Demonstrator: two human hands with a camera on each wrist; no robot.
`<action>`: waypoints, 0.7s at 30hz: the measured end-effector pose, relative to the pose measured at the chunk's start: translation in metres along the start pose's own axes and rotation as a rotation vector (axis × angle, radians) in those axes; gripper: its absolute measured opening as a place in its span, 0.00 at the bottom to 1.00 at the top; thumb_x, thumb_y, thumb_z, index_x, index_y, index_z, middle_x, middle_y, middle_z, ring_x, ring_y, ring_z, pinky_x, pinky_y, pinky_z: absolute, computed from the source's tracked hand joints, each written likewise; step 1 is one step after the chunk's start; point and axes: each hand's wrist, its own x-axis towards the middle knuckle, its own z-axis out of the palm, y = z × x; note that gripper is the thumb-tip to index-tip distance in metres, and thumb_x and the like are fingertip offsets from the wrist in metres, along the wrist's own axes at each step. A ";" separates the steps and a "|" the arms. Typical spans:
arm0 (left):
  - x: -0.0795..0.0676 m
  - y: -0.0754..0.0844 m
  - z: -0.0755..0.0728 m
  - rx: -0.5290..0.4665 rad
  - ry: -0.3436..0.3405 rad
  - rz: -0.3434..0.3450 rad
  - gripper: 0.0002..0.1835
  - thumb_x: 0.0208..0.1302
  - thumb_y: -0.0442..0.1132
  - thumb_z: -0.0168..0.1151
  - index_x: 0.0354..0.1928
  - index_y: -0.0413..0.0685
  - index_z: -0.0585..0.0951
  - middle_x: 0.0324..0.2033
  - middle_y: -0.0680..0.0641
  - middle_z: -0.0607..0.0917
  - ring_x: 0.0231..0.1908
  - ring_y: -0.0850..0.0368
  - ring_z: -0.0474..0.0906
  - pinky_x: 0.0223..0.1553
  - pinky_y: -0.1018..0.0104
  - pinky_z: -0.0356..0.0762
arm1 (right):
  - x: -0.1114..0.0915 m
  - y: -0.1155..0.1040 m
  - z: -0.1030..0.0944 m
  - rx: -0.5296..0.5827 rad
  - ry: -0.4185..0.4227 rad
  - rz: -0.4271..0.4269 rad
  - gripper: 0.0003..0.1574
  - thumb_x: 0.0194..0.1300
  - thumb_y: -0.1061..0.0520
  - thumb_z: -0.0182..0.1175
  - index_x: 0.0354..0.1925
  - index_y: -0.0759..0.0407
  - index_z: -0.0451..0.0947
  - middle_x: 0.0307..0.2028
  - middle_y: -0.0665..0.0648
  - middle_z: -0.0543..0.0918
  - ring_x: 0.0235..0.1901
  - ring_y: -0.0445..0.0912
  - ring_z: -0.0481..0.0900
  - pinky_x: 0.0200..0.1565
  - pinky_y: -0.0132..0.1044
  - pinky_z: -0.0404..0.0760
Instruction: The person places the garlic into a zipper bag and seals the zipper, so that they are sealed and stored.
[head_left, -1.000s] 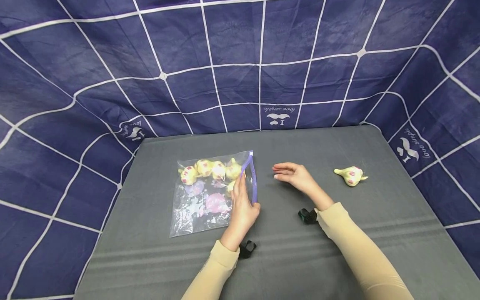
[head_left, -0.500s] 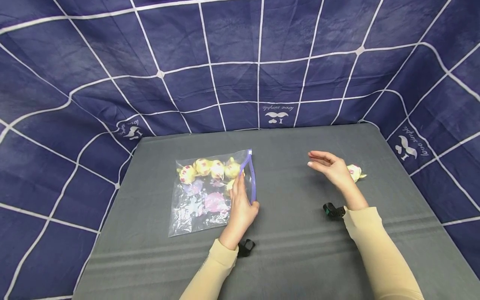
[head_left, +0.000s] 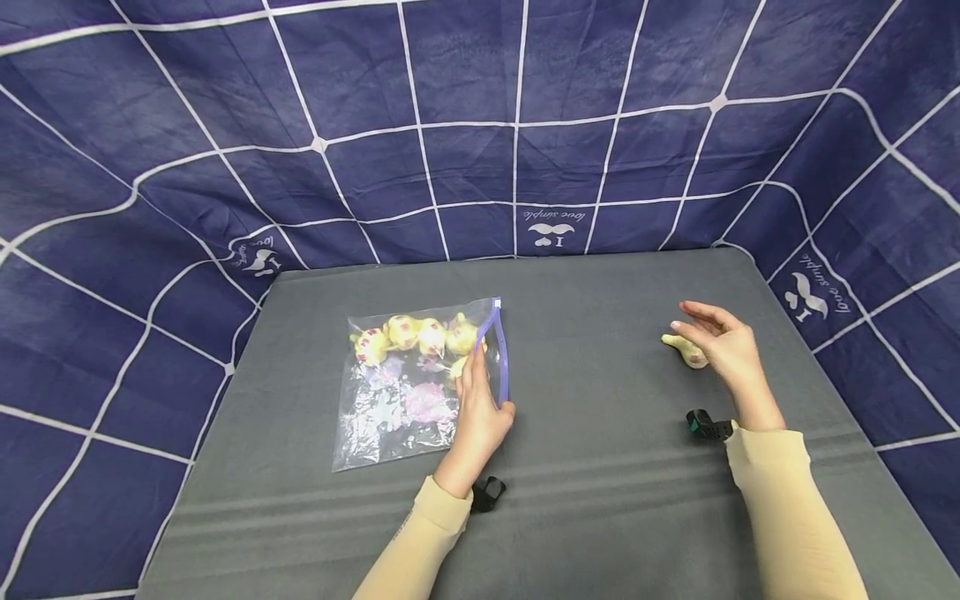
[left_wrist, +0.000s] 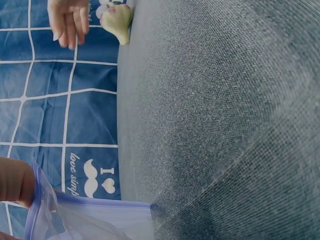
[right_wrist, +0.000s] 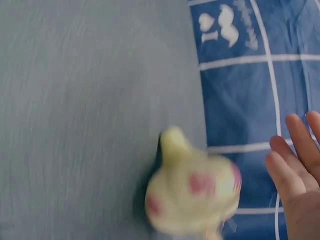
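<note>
The grey felt-like table mat (head_left: 600,433) has much free room between the two hands, and its far and side edges meet the dark blue cloth with white grid lines (head_left: 450,125), which rises like a wall around it. The clear plastic zip bag with a purple zipper strip (head_left: 390,417) lies flat on the left part of the mat, well away from the near edge. Its mouth faces the middle of the mat. Inside, along the far side, sit several small yellow soft toys with pink spots (head_left: 416,335), round and lumpy in shape. The left hand (head_left: 476,412) rests on the bag at the mouth and pinches the zipper strip between thumb and fingers. One more yellow spotted toy with a pointed end (head_left: 686,350) lies on the mat near the right edge. The right hand (head_left: 723,350) hovers just above it, fingers spread and relaxed, gripping nothing; I cannot tell if they touch it.
</note>
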 end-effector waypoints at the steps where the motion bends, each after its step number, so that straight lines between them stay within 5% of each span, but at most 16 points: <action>1: 0.000 0.000 0.000 0.001 0.001 0.006 0.54 0.41 0.21 0.61 0.76 0.38 0.52 0.72 0.35 0.57 0.70 0.29 0.54 0.68 0.38 0.58 | 0.000 0.002 -0.003 -0.049 0.020 0.004 0.37 0.63 0.47 0.66 0.65 0.63 0.72 0.58 0.47 0.82 0.58 0.31 0.75 0.57 0.21 0.72; 4: 0.000 0.000 0.001 0.008 0.000 0.018 0.54 0.41 0.22 0.62 0.76 0.37 0.52 0.72 0.34 0.57 0.71 0.31 0.54 0.69 0.38 0.54 | -0.001 0.009 -0.011 -0.179 0.042 0.044 0.42 0.63 0.41 0.64 0.67 0.63 0.69 0.66 0.62 0.74 0.68 0.51 0.70 0.67 0.42 0.69; 8: 0.000 -0.001 0.002 0.012 -0.001 0.024 0.53 0.42 0.22 0.62 0.75 0.35 0.52 0.72 0.34 0.57 0.72 0.32 0.52 0.71 0.38 0.49 | 0.000 0.019 -0.016 -0.272 0.017 0.075 0.44 0.64 0.40 0.62 0.69 0.65 0.66 0.69 0.71 0.66 0.69 0.69 0.61 0.66 0.63 0.61; 21: -0.001 -0.002 0.001 0.001 -0.006 0.024 0.54 0.42 0.22 0.62 0.76 0.37 0.50 0.72 0.32 0.57 0.72 0.31 0.52 0.72 0.36 0.45 | 0.006 0.048 -0.012 -0.357 -0.071 0.093 0.52 0.63 0.41 0.63 0.71 0.70 0.57 0.65 0.77 0.67 0.60 0.67 0.67 0.55 0.58 0.66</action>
